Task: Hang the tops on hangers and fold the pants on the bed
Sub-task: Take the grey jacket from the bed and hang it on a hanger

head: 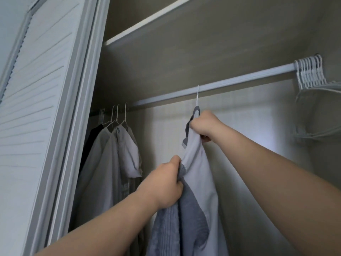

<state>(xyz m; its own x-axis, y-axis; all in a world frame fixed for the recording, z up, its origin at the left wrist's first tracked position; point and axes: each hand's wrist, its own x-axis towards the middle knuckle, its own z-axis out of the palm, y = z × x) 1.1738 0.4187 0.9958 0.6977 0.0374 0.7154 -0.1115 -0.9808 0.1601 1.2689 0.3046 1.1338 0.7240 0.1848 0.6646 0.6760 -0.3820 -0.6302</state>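
From the head view, your right hand point(203, 124) is closed tight round the neck of the blue-grey top point(197, 206), right where the hanger hook point(197, 96) comes out of the collar. Your left hand point(164, 183) is lower down, bunching a fistful of the cloth at the front edge. The hook reaches up to the closet rod point(239, 81) and looks to be over it, though you cannot be sure it is seated. Further left on the rod, several hung tops point(114, 154) are already in place. A cluster of empty hangers point(310, 74) sits at the far right end. So the hanging looks well along, with this top nearly placed. Neither pants nor bed show here, so you cannot judge the folding.
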